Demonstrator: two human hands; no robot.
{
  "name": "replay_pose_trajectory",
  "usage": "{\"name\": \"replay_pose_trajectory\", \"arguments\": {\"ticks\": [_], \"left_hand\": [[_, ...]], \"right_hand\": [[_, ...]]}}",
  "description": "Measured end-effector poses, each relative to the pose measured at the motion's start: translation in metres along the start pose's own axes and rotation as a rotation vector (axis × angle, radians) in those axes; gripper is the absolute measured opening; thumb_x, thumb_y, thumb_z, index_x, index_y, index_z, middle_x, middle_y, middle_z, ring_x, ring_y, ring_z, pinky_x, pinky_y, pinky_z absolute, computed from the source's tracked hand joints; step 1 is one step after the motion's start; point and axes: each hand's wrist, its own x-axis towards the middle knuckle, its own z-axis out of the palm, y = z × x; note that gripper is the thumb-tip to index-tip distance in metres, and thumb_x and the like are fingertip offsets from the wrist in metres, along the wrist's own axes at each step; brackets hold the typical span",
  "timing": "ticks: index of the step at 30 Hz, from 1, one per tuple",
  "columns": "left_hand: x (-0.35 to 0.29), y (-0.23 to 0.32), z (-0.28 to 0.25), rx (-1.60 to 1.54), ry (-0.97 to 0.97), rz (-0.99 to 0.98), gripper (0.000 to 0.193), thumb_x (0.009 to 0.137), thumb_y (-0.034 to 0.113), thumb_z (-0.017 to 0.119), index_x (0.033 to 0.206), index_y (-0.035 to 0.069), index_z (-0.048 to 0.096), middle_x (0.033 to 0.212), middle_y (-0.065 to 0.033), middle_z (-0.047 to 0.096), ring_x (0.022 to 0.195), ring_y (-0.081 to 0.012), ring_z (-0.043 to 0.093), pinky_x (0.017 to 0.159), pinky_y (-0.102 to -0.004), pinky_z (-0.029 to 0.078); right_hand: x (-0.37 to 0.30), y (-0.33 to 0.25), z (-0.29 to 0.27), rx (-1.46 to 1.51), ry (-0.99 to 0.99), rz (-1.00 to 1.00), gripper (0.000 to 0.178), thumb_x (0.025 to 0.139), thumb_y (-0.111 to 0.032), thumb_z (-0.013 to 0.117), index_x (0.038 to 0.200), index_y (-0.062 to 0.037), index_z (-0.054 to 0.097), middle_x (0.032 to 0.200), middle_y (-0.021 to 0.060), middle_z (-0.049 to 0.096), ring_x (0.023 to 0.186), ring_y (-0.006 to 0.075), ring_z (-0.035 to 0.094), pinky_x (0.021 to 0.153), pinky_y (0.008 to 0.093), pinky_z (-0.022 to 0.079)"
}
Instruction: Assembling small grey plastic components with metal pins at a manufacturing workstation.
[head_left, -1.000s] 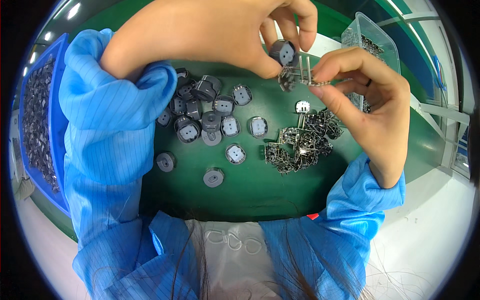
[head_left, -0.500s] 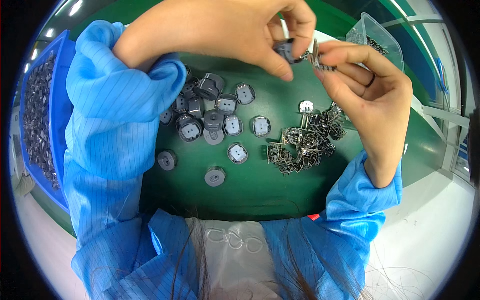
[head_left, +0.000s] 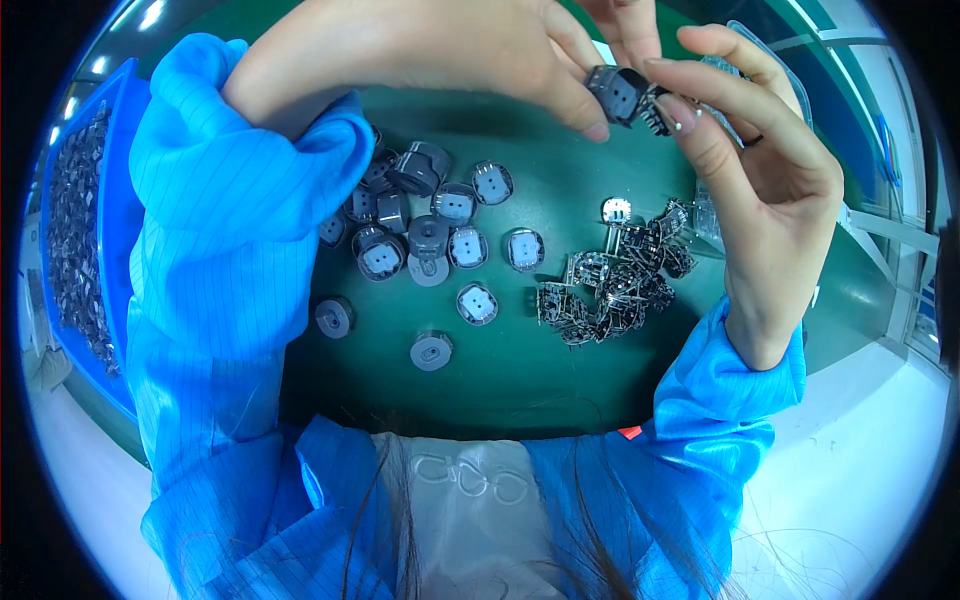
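Observation:
Between the thumb and fingers of my left hand (head_left: 545, 65) is a small dark grey round housing (head_left: 618, 92), its hollow side turned toward my right hand. My right hand (head_left: 770, 150) pinches a small circuit board (head_left: 657, 110) with a row of metal pins, close against the housing's edge; whether they touch I cannot tell. Below, on the green table, lies a heap of bare circuit boards (head_left: 615, 280). Left of that heap are several grey round housings, some with a white insert facing up, such as this housing (head_left: 478, 304).
A long blue bin (head_left: 125, 240) full of small dark parts stands along the left side. At the far right a clear plastic box (head_left: 765, 45) sits partly behind my right hand. A lone grey housing (head_left: 431, 350) lies near the table's front edge.
Both hands have shifted slightly to the right. The housing has turned so its hollow shows, and the circuit board is now tilted next to it.

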Motion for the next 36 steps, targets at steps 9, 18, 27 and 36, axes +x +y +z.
{"name": "replay_pose_trajectory", "arguments": {"ticks": [9, 18, 27, 36], "left_hand": [[-0.005, -0.021, -0.01, -0.123, -0.1, 0.175, 0.029, 0.078, -0.006, 0.078, 0.102, -0.003, 0.062, 0.077, -0.0014, 0.066, 0.077, -0.0032, 0.063, 0.069, -0.0202, 0.052], [-0.011, -0.029, -0.031, -0.128, -0.114, 0.247, 0.03, 0.077, -0.004, 0.079, 0.102, -0.002, 0.063, 0.083, -0.0043, 0.068, 0.081, -0.0079, 0.065, 0.072, -0.0215, 0.053], [0.002, -0.032, -0.013, -0.034, -0.028, 0.367, 0.035, 0.077, 0.004, 0.079, 0.108, 0.002, 0.062, 0.092, -0.006, 0.067, 0.089, -0.0127, 0.064, 0.077, -0.0254, 0.053], [0.0, -0.031, -0.008, -0.011, 0.009, 0.4, 0.042, 0.077, 0.011, 0.079, 0.115, 0.005, 0.061, 0.101, -0.0077, 0.067, 0.098, -0.0175, 0.064, 0.083, -0.0294, 0.053]], "right_hand": [[-0.001, -0.003, 0.002, 0.237, 0.142, 0.232, 0.02, 0.089, 0.003, 0.069, 0.108, -0.0007, 0.073, 0.122, 0.0124, 0.066, 0.111, 0.0165, 0.062, 0.099, 0.0319, 0.047], [-0.002, 0.001, 0.011, -0.052, 0.216, 0.041, 0.017, 0.087, 0.001, 0.074, 0.104, 0.0033, 0.073, 0.107, 0.0113, 0.071, 0.094, 0.0152, 0.068, 0.083, 0.0252, 0.053], [0.0, 0.001, 0.011, -0.174, 0.251, -0.062, 0.013, 0.087, 0.005, 0.073, 0.099, 0.006, 0.071, 0.103, 0.0121, 0.071, 0.095, 0.0173, 0.069, 0.088, 0.0281, 0.055], [0.001, -0.01, 0.019, -0.379, 0.231, -0.218, 0.013, 0.083, 0.008, 0.074, 0.096, 0.0059, 0.072, 0.1, 0.0135, 0.071, 0.09, 0.018, 0.071, 0.082, 0.0273, 0.058]]}}
